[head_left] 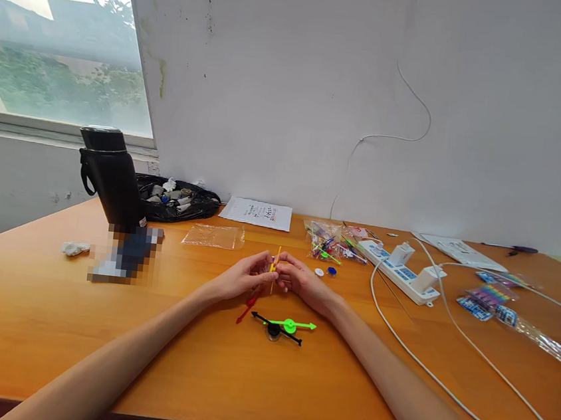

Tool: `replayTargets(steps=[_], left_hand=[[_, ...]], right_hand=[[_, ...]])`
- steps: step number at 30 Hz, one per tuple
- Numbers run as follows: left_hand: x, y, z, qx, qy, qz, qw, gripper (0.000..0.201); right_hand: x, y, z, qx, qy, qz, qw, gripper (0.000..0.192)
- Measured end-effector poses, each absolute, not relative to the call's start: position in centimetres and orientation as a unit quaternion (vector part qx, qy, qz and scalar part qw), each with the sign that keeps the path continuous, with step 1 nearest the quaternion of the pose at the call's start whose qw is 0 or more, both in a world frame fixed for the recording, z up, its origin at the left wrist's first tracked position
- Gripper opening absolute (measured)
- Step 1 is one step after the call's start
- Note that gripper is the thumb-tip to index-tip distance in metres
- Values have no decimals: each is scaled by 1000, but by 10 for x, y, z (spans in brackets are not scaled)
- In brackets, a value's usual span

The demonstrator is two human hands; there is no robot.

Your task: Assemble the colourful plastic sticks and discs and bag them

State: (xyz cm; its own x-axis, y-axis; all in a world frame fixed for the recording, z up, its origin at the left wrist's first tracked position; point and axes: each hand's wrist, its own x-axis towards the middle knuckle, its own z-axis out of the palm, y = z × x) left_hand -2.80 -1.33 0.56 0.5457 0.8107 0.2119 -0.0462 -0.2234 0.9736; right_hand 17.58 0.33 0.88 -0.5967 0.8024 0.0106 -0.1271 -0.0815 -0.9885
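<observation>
Black arrow (274, 331) and green arrow (289, 326) seen overlapping, lower centre; red arrow (251, 300) partly covered by left hand (246, 278); yellow arrow (273, 267) held near-upright at frame centre, pinched between left and right hand (307, 284) fingertips; parts bag (324, 243) seen beyond.

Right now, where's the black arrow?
In the head view, the black arrow lies in the lower middle, crossing the green arrow, right of the red arrow.

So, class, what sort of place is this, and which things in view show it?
Probably an indoor workspace, perhaps in a home or small office; the view doesn't settle which. A wooden table serves as the worktop, a white power strip lies on it, and a window shows at the left.
</observation>
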Motion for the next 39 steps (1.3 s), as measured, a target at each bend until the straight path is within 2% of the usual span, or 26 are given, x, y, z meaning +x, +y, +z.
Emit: replayTargets(steps=[14,23,33,36,39], left_hand=[[-29,-9,-2,676,269,374,576,38],[-31,-5,-6,727,274,345,527,20],[-30,-11,4,710,281,347,544,18],[-30,-8,1,693,296,384,534,20],[-32,1,-4,660,345,451,491,19]], right_hand=[[175,6,7,-251,-641,659,303,40],[176,5,9,-248,-686,627,275,40],[176,-2,18,-223,-728,599,250,43],[172,0,12,-240,-722,585,280,40],[168,10,1,-309,-691,515,402,40]])
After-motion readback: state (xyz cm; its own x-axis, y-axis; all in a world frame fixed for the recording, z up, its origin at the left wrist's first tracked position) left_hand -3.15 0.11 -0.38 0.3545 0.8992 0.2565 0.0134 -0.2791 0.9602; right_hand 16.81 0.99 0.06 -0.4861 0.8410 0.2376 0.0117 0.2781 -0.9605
